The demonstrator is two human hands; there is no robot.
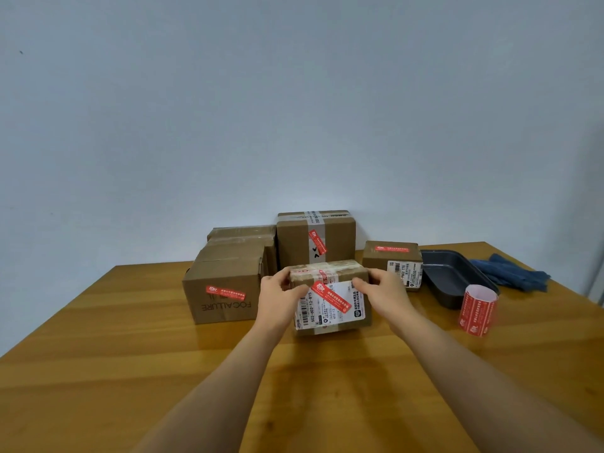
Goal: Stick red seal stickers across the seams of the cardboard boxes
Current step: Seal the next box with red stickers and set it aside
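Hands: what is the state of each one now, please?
Left hand: grips the left end of the box.
Right hand: grips the box's right end.

Makeshift parcel-packing spot: wooden table [98,371], bare wall [294,93], taped cardboard boxes [225,289].

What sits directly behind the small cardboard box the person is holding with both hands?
Behind the small held cardboard box stands a taller taped cardboard box against the wall, with a red seal sticker on its front. Its lower front is covered by the held box, left hand and right hand.
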